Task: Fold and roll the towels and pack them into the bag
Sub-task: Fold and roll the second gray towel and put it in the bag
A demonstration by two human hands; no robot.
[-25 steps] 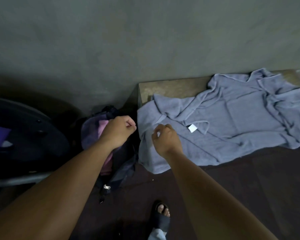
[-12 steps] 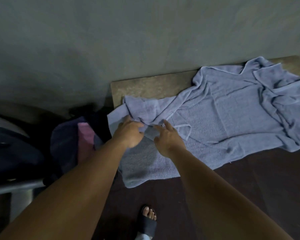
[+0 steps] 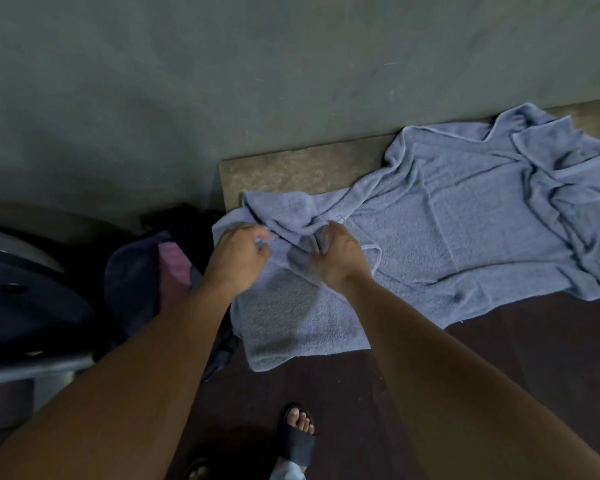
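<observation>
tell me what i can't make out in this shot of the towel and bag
Head view only:
- Towel: right end cut off by the frame edge; the part under the left hand and right hand is hidden.
- Bag: mostly in shadow, partly behind the left forearm; its opening and contents unclear.
- Fingertips: curled into cloth, grip unclear.

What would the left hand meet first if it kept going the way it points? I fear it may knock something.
Only the bunched towel that the left hand already grips, then probably the wall; depth is unclear.
</observation>
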